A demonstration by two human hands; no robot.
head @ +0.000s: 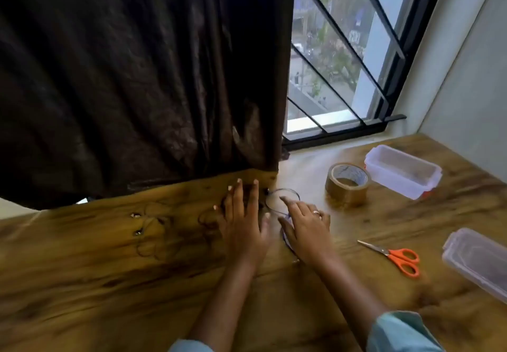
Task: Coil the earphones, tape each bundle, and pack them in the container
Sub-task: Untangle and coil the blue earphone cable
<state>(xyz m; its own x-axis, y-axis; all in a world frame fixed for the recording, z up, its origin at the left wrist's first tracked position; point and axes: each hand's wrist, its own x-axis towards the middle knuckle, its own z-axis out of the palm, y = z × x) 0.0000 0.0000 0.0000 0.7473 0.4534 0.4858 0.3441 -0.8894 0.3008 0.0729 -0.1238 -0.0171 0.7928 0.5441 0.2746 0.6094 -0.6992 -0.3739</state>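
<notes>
Near to far. The left hand (241, 214) lies flat, fingers straight and spread, pressing on a dark earphone cable (206, 218). Just beside it the right hand (304, 224) is also unclenched, its outstretched fingertips touching the loop of a pale earphone cable (282, 189). Neither hand grasps anything.

Risk: both cables are only pinned to the table (274, 297), so lifting a palm would probably let the loops spring apart. The two cables lie so close under the hands that they could tangle. A third set of loose earphones (153, 232) sprawls uncoiled to the left, near the dark cable, and may snag on it.

To the right, well apart from the hands, lie the orange-handled scissors (395, 255) and the lid (477, 261). Beyond them stand the tape roll (347, 185) and, just past it, the open container (403, 170), which appears empty. Reaching for the tape frees one coil, which is the likeliest cause of unravelling.

The hem of the dark curtain (137, 77) drapes onto the far table edge, just beyond the left fingertips, and crowds the working space. The barred window (343, 50) lies behind.
</notes>
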